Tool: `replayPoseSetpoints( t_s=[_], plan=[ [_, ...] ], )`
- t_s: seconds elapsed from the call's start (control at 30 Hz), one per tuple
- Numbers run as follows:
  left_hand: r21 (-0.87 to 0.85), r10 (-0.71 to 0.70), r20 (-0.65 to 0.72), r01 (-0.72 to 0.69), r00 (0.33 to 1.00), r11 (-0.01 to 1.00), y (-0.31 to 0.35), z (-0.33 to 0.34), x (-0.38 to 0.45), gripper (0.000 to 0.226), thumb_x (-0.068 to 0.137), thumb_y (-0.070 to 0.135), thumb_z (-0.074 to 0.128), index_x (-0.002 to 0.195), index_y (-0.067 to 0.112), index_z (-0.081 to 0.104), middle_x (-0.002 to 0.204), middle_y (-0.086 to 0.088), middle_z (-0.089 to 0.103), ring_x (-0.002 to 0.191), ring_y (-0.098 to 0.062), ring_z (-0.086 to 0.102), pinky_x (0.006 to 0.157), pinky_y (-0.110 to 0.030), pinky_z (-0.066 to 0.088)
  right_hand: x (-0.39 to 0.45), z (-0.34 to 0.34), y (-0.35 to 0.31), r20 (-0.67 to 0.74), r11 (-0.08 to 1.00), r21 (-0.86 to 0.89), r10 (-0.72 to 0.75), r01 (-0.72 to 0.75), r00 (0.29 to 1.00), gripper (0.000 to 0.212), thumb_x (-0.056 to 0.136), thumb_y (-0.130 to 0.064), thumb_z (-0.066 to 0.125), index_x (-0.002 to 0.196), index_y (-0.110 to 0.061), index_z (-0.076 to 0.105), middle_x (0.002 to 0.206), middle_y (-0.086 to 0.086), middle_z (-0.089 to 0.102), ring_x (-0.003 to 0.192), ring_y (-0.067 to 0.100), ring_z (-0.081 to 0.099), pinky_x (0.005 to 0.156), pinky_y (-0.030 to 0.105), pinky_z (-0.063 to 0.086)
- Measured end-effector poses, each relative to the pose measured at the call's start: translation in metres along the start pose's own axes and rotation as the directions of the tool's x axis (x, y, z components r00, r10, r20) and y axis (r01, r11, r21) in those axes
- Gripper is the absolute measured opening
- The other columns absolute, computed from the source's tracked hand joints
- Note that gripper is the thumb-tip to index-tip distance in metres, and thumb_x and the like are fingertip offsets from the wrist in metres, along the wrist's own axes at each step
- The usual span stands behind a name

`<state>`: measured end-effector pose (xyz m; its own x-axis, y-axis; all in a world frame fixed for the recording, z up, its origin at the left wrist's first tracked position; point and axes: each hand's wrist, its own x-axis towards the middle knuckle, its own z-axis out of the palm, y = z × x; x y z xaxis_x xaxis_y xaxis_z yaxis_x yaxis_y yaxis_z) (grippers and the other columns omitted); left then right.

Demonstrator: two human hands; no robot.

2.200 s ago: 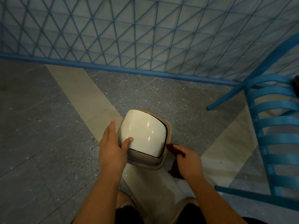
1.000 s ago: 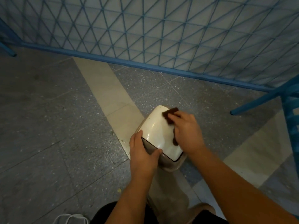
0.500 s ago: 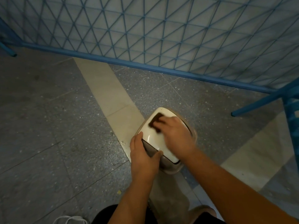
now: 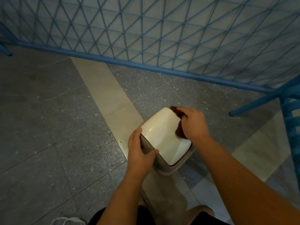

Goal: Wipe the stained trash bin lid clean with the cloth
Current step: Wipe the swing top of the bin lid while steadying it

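Grey speckled floor [image 4: 48, 111], blue mesh fence [image 4: 162, 30] behind. Bin [image 4: 164, 168] is steadied at its near-left corner by left hand [image 4: 139, 151], fingers curled. Brown cloth [image 4: 178, 129] is pinched by right hand [image 4: 193, 124] at the white lid [image 4: 162, 135]'s far-right edge. Wiping is underway; next stroke likely needed across the uncovered middle.

Grey speckled floor [image 4: 48, 111] crossed by a pale tile strip [image 4: 103, 88] running from eleven toward five o'clock. Blue lattice fence [image 4: 146, 30] at twelve; blue slatted chair [image 4: 292, 120], seemingly, at three. Dim light.
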<state>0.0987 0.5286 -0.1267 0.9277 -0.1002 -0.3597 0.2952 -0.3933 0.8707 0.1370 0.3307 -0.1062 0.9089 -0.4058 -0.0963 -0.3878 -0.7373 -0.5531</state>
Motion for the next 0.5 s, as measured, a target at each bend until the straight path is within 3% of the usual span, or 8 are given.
replayPoseSetpoints(
  t_s=[0.13,0.23,0.3,0.4,0.5],
  plan=[
    [-0.186,-0.060,-0.052,0.049,0.997,0.981,0.003,0.000,0.007,0.086,0.072,-0.008,0.074,0.143,0.023,0.037,0.145,0.003,0.030,0.131,-0.017,0.042,0.109,-0.043,0.040,-0.040,-0.008,0.026,-0.055,0.995,0.051,0.092,-0.090,0.994,0.041,0.093,-0.003,0.044,0.128,-0.019,0.059,0.124,0.007,0.062,0.111,0.020,0.056,0.093,0.021,0.034],
    [-0.083,0.014,-0.076,-0.020,0.997,0.996,0.003,0.001,0.007,0.071,0.078,0.003,0.073,0.139,0.026,0.045,0.137,0.005,0.038,0.126,-0.015,0.046,0.108,-0.040,0.041,-0.057,-0.010,0.042,-0.066,0.995,0.022,0.102,-0.101,0.993,0.040,0.092,-0.003,0.045,0.127,-0.018,0.060,0.122,0.007,0.063,0.110,0.021,0.057,0.093,0.021,0.034],
    [-0.074,0.017,-0.076,-0.022,0.997,0.997,0.004,0.002,0.007,0.071,0.079,0.010,0.075,0.141,0.025,0.044,0.132,0.009,0.038,0.125,-0.015,0.047,0.108,-0.040,0.041,-0.057,-0.011,0.042,-0.110,0.996,-0.070,0.048,-0.056,0.993,0.041,0.091,-0.001,0.045,0.127,-0.016,0.060,0.123,0.009,0.062,0.113,0.025,0.052,0.096,0.028,0.038],
    [-0.015,0.060,-0.075,-0.062,0.995,0.998,0.004,0.004,0.006,0.076,0.078,0.013,0.076,0.143,0.028,0.039,0.132,0.008,0.037,0.124,-0.016,0.046,0.107,-0.040,0.041,-0.053,-0.008,0.010,-0.133,0.972,-0.179,-0.178,0.153,0.975,0.041,0.087,-0.001,0.049,0.123,-0.017,0.062,0.120,0.007,0.064,0.107,0.029,0.053,0.090,0.038,0.047],
    [0.016,0.075,-0.083,-0.074,0.994,0.997,0.006,0.003,0.005,0.069,0.081,0.009,0.072,0.141,0.026,0.041,0.137,0.002,0.040,0.124,-0.013,0.046,0.109,-0.036,0.039,-0.061,0.020,-0.031,0.033,0.840,-0.205,-0.507,0.502,0.862,0.039,0.075,-0.008,0.050,0.110,-0.016,0.067,0.109,0.008,0.067,0.085,0.028,0.062,0.072,0.034,0.054]
  ],
)
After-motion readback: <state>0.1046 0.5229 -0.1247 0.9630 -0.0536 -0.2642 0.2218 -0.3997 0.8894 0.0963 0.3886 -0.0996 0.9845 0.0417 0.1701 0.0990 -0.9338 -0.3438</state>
